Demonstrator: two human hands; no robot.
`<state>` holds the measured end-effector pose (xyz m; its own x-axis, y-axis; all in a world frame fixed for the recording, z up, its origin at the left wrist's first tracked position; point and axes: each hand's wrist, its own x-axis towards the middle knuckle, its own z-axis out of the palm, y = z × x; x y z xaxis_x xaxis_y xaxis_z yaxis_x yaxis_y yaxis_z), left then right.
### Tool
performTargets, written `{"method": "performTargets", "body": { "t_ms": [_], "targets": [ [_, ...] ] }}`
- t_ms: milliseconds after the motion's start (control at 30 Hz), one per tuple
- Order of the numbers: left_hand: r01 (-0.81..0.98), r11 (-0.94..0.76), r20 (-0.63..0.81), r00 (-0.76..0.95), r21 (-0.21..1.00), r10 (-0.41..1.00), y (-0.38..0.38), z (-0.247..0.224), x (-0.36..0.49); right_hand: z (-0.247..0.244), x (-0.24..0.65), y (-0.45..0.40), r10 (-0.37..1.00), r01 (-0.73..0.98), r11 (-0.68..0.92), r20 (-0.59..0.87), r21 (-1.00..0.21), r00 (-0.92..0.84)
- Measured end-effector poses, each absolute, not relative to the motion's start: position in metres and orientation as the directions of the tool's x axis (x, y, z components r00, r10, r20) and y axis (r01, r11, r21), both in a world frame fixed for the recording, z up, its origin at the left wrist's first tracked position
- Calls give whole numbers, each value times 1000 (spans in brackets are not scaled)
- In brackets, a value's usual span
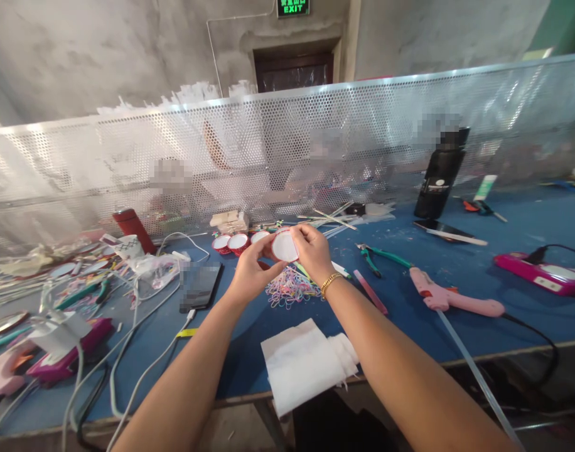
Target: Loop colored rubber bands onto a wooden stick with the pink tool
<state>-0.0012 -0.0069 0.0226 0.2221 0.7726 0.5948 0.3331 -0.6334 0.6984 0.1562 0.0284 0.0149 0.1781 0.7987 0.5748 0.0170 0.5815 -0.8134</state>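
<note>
Between both hands I hold a small round piece with a white face and a red rim (285, 245), raised over the table. My left hand (255, 269) grips its left edge, thumb underneath and fingers behind. On the right edge, the fingers of my right hand (313, 250) are closed on it. Similar red cups with white tops (239, 242) stand in a row just left of and behind my hands. Below lies a heap of thin pastel-coloured loops (292, 287). A folded white cloth or paper (304, 364) lies nearer to me at the table edge.
Right: teal pliers (375, 258), a pink glue gun (452, 295) with a glue stick, a magenta power strip (542, 273), a black bottle (442, 176). Left: a phone (200, 287), cables, a red bottle (134, 231) and clutter. A perforated metal divider (287, 150) runs behind.
</note>
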Motion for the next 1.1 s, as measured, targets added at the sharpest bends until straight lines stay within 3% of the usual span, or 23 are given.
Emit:
{"method": "performTargets", "body": {
  "t_ms": [1100],
  "targets": [
    [340, -659, 603, 266, 671, 752, -7, 20, 0, 7, 159, 36, 772, 10, 612, 600, -791, 210]
  ]
}}
